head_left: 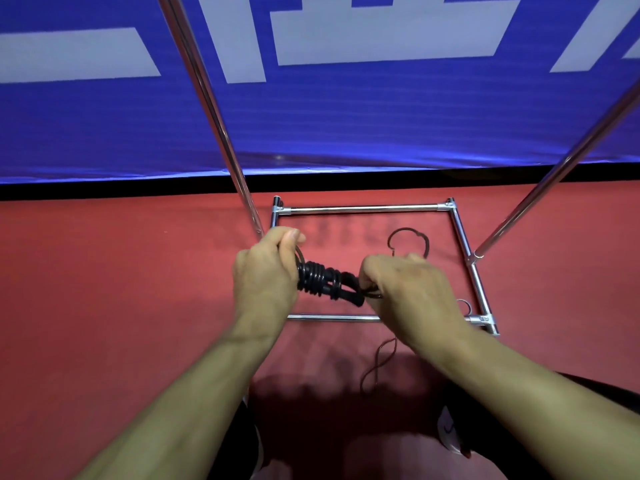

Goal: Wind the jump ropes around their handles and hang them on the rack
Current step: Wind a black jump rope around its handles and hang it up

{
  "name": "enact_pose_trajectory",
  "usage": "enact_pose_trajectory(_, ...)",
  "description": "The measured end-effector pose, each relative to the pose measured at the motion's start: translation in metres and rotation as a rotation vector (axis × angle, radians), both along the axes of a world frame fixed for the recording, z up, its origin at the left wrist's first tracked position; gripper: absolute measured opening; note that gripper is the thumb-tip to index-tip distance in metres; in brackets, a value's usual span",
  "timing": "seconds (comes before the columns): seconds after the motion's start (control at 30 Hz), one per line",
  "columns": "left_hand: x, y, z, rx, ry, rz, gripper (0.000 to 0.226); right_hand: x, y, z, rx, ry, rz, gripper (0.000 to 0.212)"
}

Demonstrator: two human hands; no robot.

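At the centre of the frame a black jump rope (327, 280) is held between two bare hands, above a red floor (104, 289). Its handles lie side by side, slanting from upper left down to lower right, with several turns of black cord wound tightly round them. The left hand (266, 271) closes its grip round the upper-left end of the bundle, fingers curled over the handles and thumb raised towards the top. The right hand (412, 292) pinches the cord at the lower-right end of the bundle, its fingers bent inward; the fingertips themselves are hidden behind the knuckles.

Beneath the hands, the chrome base of the rack (363, 209) rests on the floor as a rectangular frame of tubes joined by corner clamps. Two slanted chrome poles rise from it, one running to the upper left of the frame and the other to the upper right edge. Inside the base, to the upper right of the hands, a loose loop of dark cord (410, 233) lies on the floor. A thinner reddish-brown cord (379, 363) snakes across the floor below the right wrist. A blue banner with large pale shapes (311, 98) fills the upper half of the frame. At the bottom edge, part of a white shoe (448, 431) shows beside the right forearm.
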State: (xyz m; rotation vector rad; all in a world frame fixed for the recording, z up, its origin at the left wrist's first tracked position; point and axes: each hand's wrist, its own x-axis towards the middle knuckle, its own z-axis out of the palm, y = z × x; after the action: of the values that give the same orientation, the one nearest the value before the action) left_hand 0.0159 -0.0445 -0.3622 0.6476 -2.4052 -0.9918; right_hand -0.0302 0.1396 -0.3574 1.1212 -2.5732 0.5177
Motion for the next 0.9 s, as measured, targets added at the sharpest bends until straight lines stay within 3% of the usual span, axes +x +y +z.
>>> enact_pose_trajectory(0.13, 0.0, 0.002, 0.007, 0.215, 0.166, 0.166, 0.029, 0.026, -0.004, -0.011, -0.273, -0.364, -0.011, 0.037)
enact_pose_trajectory(0.27, -0.002, 0.004, 0.01, 0.406, 0.21, 0.195, 0.029, 0.041, -0.021, -0.023, -0.857, -1.286, -0.129, 0.022)
enact_pose_trajectory(0.33, -0.003, 0.008, 0.011, 0.447, 0.205, 0.195, 0.029, 0.038, -0.027, -0.027, -0.939, -1.473, -0.175, 0.022)
enact_pose_trajectory(0.37, -0.003, 0.009, 0.011, 0.46, 0.201, 0.196, 0.03, 0.036, -0.029, -0.028, -0.904, -1.461, -0.167, 0.022)
enact_pose_trajectory(0.47, -0.002, 0.006, 0.012, 0.51, 0.209, 0.222, 0.03, 0.026, -0.022, -0.027, -0.679, -1.189, -0.088, 0.018)
enact_pose_trajectory(0.6, -0.003, 0.003, 0.016, 0.563, 0.218, 0.236, 0.031, 0.024, -0.019, -0.034, -0.631, -1.153, -0.013, 0.052)
enact_pose_trajectory(0.8, 0.0, 0.004, 0.018, 0.593, 0.203, 0.228, 0.032, 0.013, -0.017, -0.032, -0.498, -0.873, 0.008, 0.028)
enact_pose_trajectory(0.9, -0.002, 0.005, 0.02, 0.588, 0.192, 0.224, 0.031, 0.009, -0.018, -0.028, -0.548, -0.978, 0.052, 0.022)
